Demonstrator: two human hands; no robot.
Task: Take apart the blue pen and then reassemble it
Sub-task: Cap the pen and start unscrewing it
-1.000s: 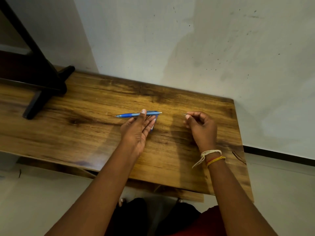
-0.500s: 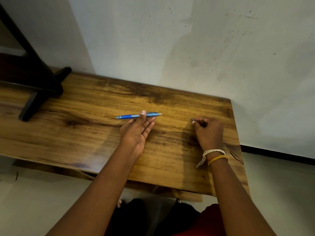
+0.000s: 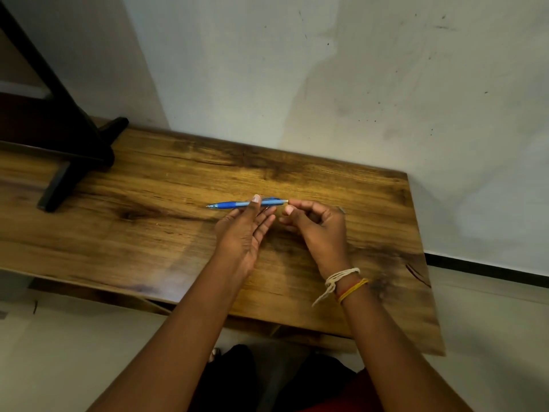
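Brown wooden tabletop, blue pen held level just over it in the left hand, thumb on top, fingers under. Curled right hand at the pen's pale end, fingertips touching it; hard to tell if pinching. Keep the middle still and work only that end, slowly, in line with the pen.

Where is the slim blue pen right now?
Head view, centre: the slim blue plastic pen sits crosswise in the left hand over the wooden table, its right end beside the right hand.
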